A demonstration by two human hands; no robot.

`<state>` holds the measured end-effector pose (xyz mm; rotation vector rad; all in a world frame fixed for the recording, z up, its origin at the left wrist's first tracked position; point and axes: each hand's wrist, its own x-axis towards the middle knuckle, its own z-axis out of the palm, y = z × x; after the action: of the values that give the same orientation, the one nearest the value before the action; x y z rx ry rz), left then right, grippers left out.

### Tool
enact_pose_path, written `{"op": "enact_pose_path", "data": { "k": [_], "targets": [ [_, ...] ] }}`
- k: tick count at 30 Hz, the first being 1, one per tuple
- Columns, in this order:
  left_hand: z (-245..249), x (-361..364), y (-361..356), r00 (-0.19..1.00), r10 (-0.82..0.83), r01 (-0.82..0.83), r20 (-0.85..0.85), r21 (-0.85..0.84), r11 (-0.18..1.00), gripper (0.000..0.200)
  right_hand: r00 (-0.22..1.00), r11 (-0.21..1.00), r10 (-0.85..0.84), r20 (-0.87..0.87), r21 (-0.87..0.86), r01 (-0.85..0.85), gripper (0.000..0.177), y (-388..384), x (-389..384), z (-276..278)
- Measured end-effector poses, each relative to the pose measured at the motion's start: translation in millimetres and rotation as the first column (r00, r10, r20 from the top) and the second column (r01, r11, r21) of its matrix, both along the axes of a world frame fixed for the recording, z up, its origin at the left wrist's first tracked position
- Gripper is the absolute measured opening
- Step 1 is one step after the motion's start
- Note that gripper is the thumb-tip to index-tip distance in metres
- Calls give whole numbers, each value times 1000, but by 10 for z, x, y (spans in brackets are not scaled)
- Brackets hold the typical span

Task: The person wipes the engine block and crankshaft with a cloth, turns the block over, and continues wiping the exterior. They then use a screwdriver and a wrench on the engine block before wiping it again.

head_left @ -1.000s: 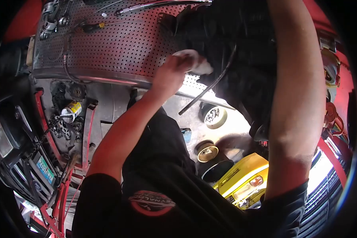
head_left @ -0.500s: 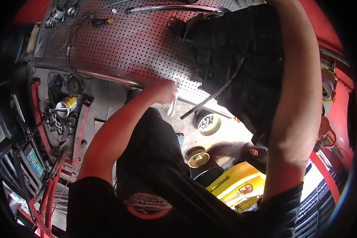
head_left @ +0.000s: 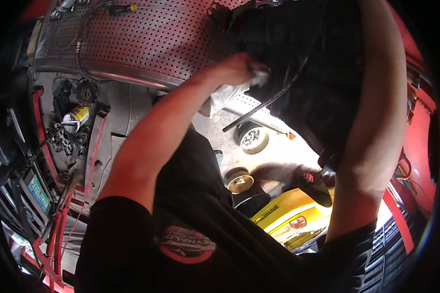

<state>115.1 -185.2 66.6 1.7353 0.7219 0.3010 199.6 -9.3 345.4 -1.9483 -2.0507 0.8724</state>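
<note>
My left hand [head_left: 242,71] is closed around a white rag [head_left: 224,99], which hangs below the fingers. The rag's upper end overlaps the near side of a large black moulded car part [head_left: 322,73]. That part lies on the perforated metal bench top [head_left: 146,44], and much of its detail is lost in shadow. A thin dark hose [head_left: 259,112] sticks out from it toward me. My right forearm [head_left: 381,83] reaches along the right side of the black part, with the hand beyond the top edge of the view.
Over the bench's left end lie a yellow-and-black-handled screwdriver [head_left: 122,9] and a cable [head_left: 78,58]. On the floor are a can [head_left: 76,119], red metal stands [head_left: 94,156], a round tub [head_left: 254,140] and a yellow car part [head_left: 293,215].
My left hand has moved up and to the right with the rag, from the bench edge to the black part. The view has shifted slightly.
</note>
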Motion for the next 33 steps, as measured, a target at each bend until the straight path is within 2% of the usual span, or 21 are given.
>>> {"op": "enact_pose_path", "data": {
  "k": [1, 2, 4, 5, 8, 9, 10, 12, 14, 16, 18, 20, 21, 22, 24, 26, 27, 30, 31, 32, 33],
  "targets": [
    [199, -247, 24, 997, -59, 64, -57, 79, 995, 33, 1000, 1000, 8, 18, 9, -8, 36, -3, -14, 15],
    [45, -479, 6, 987, -130, 129, -91, -16, 992, 34, 999, 1000, 17, 34, 18, -17, 36, -6, -29, 25],
    [-294, -862, -223, 988, 20, -63, -152, -282, 957, 35, 997, 996, 82, 13, 25, -83, 36, -35, -3, 28],
    [-346, -953, -396, 946, 236, -311, -222, -421, 852, 37, 989, 989, 143, -22, 29, -143, 36, -57, 53, 44],
    [-348, -579, -679, 847, 526, -471, -69, -557, 685, 42, 995, 994, 105, 6, 25, -105, 36, -7, 7, 7],
    [-479, -346, -748, 852, 496, -500, -168, 20, 866, 38, 998, 998, 54, 38, 17, -55, 36, 2, -25, -13],
    [-224, -244, -645, 908, 406, -383, -107, 187, 905, 34, 994, 993, 110, 8, 29, -111, 35, -6, 16, -17],
    [-233, 107, -605, 920, 264, -101, -291, 473, 875, 34, 981, 980, 194, -21, 59, -193, 35, 1, 111, -20],
    [-887, 116, -847, 967, -17, 144, -253, 491, 859, 37, 976, 973, 219, -5, 79, -218, 35, 5, 113, -40],
    [-595, -164, -846, 977, -206, 202, -48, -81, 976, 36, 990, 989, 138, 8, 51, -138, 36, -32, 93, -60],
    [-51, -454, -739, 855, -422, 389, -303, -163, 907, 32, 1000, 1000, 10, 2, 9, -10, 36, -2, -10, -29],
    [-17, -434, -721, 999, 11, -13, -35, -50, 999, 33, 1000, 1000, 22, 8, 19, -22, 37, -13, -40, -3],
    [36, -405, -728, 967, 224, -220, 120, -45, 974, 34, 999, 998, 50, -4, 24, -50, 37, -24, -9, 13],
    [83, -308, -684, 947, 269, -206, 178, -307, 929, 36, 997, 997, 78, -17, 30, -77, 37, -38, 23, 28],
    [271, -72, -588, 886, 400, -95, 236, -750, 654, 41, 996, 997, 81, -46, 16, -81, 35, -3, 43, 8],
    [120, 76, -647, 894, 420, -126, 154, -815, 566, 41, 996, 997, 78, -49, 34, -76, 33, 43, -6, -19],
    [127, 84, -714, 870, 465, -189, 161, -763, 619, 39, 990, 989, 131, -56, 70, -127, 32, 30, 43, -42],
    [237, 10, -686, 988, 131, -70, 88, -498, 864, 29, 986, 991, 137, -98, 22, -135, 32, -44, 119, -42],
    [283, -44, -581, 990, -136, 140, 41, -440, 887, 20, 984, 988, 150, -97, 33, -148, 31, -13, 99, -20],
    [277, -42, -577, 986, -166, 154, 6, -417, 896, 19, 982, 986, 164, -96, 45, -160, 31, 18, 78, 3],
    [204, 24, -588, 998, 53, -56, -18, -335, 940, 20, 979, 980, 188, -76, 85, -182, 31, 11, 85, -20]
  ]
}}
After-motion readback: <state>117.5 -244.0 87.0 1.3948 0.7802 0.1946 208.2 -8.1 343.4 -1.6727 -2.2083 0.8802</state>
